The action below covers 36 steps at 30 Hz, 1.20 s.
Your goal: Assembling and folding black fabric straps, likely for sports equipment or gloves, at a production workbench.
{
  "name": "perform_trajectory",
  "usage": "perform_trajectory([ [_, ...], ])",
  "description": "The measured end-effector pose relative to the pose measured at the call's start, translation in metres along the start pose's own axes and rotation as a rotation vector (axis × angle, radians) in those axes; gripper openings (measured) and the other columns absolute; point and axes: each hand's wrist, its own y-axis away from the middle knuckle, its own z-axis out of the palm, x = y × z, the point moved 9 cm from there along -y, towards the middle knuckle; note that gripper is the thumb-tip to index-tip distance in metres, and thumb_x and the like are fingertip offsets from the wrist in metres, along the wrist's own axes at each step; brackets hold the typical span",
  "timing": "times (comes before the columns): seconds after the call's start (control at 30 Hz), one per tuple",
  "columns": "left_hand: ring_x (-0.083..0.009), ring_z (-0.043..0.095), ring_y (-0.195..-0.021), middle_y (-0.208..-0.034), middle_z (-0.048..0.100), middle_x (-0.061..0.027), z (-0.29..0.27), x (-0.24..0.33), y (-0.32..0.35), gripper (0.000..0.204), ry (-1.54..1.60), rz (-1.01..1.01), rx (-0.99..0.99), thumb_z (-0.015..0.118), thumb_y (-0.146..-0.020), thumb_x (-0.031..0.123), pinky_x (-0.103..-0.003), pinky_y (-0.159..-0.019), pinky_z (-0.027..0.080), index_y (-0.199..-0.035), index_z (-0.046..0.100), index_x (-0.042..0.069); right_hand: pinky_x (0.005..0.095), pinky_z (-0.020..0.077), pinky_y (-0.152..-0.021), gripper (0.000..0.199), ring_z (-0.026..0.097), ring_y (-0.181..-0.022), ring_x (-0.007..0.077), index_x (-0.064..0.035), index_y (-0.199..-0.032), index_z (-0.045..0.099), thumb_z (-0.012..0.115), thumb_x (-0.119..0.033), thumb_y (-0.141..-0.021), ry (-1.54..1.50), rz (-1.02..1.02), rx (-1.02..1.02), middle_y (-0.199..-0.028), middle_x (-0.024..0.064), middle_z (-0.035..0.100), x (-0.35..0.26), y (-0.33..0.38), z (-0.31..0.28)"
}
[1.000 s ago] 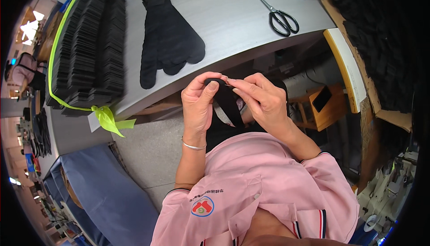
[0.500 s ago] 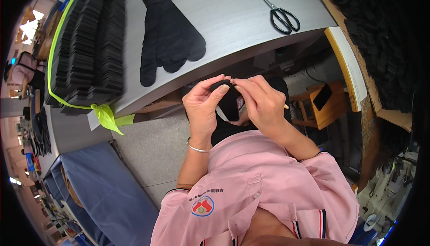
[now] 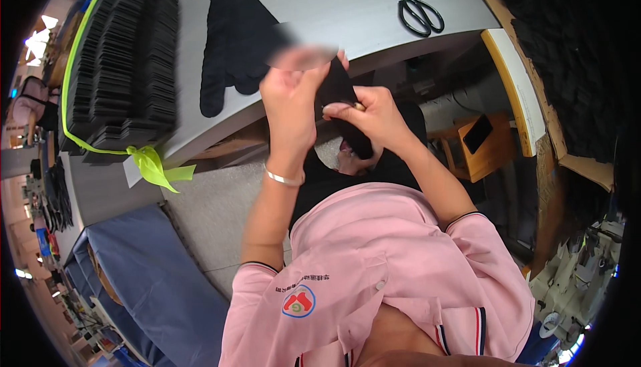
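Note:
A black cloth piece [image 3: 339,90] hangs stretched between my hands, in front of the table edge; its lower end drops toward my lap. My left hand [image 3: 288,100], higher up, has closed on its upper end. Motion smears some of those fingertips. Lower down, my right hand [image 3: 379,118] pinches the cloth's side between thumb and fingers. A small yellowish thing [image 3: 359,106] shows at the right-hand fingers, too small to name. Behind my left hand, several flat black cloth pieces [image 3: 230,40] lie overlapped on the grey table [image 3: 320,0].
Black-handled scissors [image 3: 419,16] lie on the table's right side. At left stands a tall stack of black pieces [image 3: 120,60] tied with a yellow-green ribbon [image 3: 152,166]. A cardboard box [image 3: 587,170] of black pieces is at right. A phone [image 3: 477,134] rests on a wooden stool [image 3: 467,160].
My left hand has risen and moved forward toward the table with the cloth. My right hand has come lower on it, so the hands are farther apart.

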Motion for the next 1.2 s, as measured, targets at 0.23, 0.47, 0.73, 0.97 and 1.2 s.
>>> perform_trajectory([
  [0.23,-0.0219,0.071,-0.085,-0.096,0.072,-0.0184,-0.048,0.010,-0.139,0.021,-0.028,0.219,0.080,0.064,-0.094,0.006,-0.029,-0.079,0.057,-0.108,0.061,-0.009,0.0241,0.0533,-0.066,0.023,0.067,-0.071,0.0104,0.0014,-0.088,0.073,0.076,-0.021,-0.086,-0.198,0.345,-0.154,-0.078,0.0081,0.072,0.074,-0.001,-0.016],
  [0.47,-0.0420,0.048,-0.129,-0.137,0.051,-0.0289,0.015,-0.026,-0.144,0.071,-1.287,0.878,0.059,0.075,-0.085,0.037,-0.044,-0.109,0.038,-0.134,0.047,-0.007,0.0248,0.0534,-0.064,0.026,0.067,-0.068,0.0120,0.0007,-0.090,0.070,0.076,-0.024,-0.087,-0.346,0.454,-0.044,-0.079,0.0087,0.072,0.107,-0.022,-0.027],
  [0.73,-0.0427,0.027,-0.144,-0.148,0.039,-0.0304,0.001,-0.123,-0.171,0.072,-1.659,0.527,-0.177,0.062,-0.093,0.047,-0.055,-0.117,0.020,-0.136,0.045,-0.009,0.0234,0.0533,-0.062,0.026,0.066,-0.067,0.0105,-0.0010,-0.089,0.068,0.076,-0.026,-0.087,-0.375,0.440,-0.130,-0.079,0.0082,0.072,0.107,-0.033,-0.018],
  [0.97,-0.0392,0.028,-0.145,-0.150,0.036,-0.0309,0.010,-0.112,-0.164,0.072,-1.749,0.361,-0.217,0.052,-0.098,0.044,-0.049,-0.120,0.016,-0.142,0.039,-0.012,0.0267,0.0555,-0.068,0.018,0.068,-0.072,0.0125,0.0015,-0.089,0.070,0.073,-0.016,-0.089,-0.422,0.533,-0.180,-0.077,0.0078,0.071,0.128,0.059,-0.010],
  [1.2,-0.0429,0.026,-0.144,-0.150,0.034,-0.0332,-0.006,-0.095,-0.158,0.072,-1.493,0.432,-0.110,0.055,-0.098,0.037,-0.046,-0.120,0.020,-0.143,0.035,-0.015,0.0270,0.0561,-0.068,0.020,0.071,-0.068,0.0158,-0.0005,-0.086,0.071,0.073,-0.020,-0.090,-0.432,0.548,-0.087,-0.074,0.0085,0.071,0.130,0.084,-0.001],
])
